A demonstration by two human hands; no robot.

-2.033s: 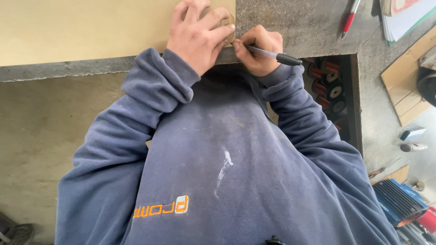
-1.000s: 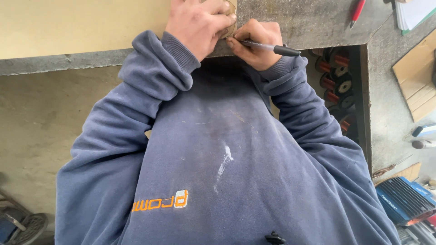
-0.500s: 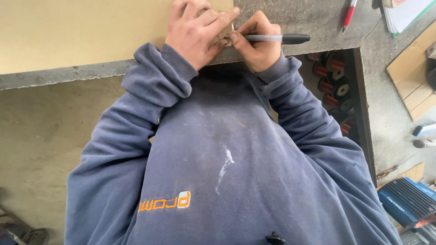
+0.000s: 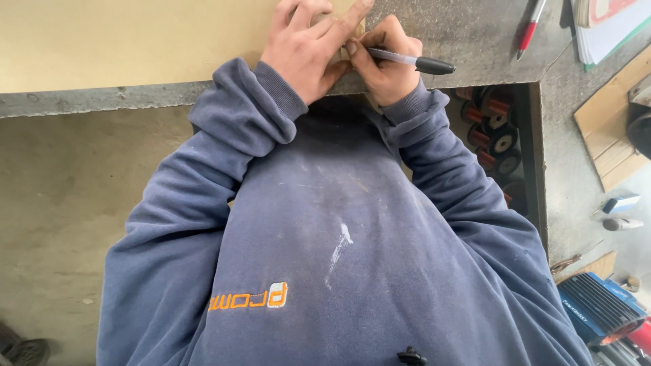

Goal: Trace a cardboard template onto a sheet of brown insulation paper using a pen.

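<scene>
A large tan sheet [image 4: 122,37] lies on a grey workbench [image 4: 468,41], its corner near the bench's front edge. My left hand [image 4: 305,47] presses flat on that corner, over a small tan piece mostly hidden under the fingers. Beside it, my right hand [image 4: 383,64] grips a black marker [image 4: 417,62] whose tip meets the sheet corner between the two hands. Both blue sleeves reach up from my sweatshirt.
A red pen [image 4: 530,27] and stacked papers [image 4: 610,27] lie at the bench's right end. Copper wire spools [image 4: 491,132] sit on a shelf under the bench. Cardboard [image 4: 610,129], small tools and a blue motor [image 4: 597,308] are on the floor at right.
The view shifted slightly. My right hand turned the marker, which now points right and a bit down, and my left hand's fingers spread over the corner.
</scene>
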